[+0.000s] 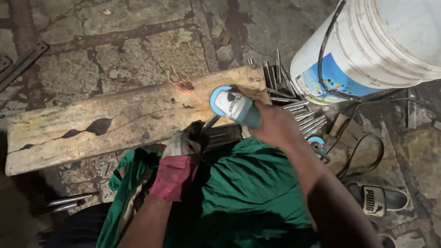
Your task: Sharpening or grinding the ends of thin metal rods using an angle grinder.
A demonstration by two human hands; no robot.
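My right hand (274,125) grips a light blue angle grinder (235,106) over the near edge of a cracked wooden plank (105,124). Orange sparks (181,85) fly up and left from the grinder across the plank. My left hand (183,144), in a dirty glove with a red cuff, holds a short metal rod (210,123) against the plank just below the grinder's disc. A green cloth (248,193) covers my lap beneath both arms.
A pile of several short metal rods (294,103) lies to the right of the plank. A large white bucket (372,46) stands at the upper right, with a black cable (363,156) trailing below it. A black sandal (379,198) is at right. The floor is rough stone.
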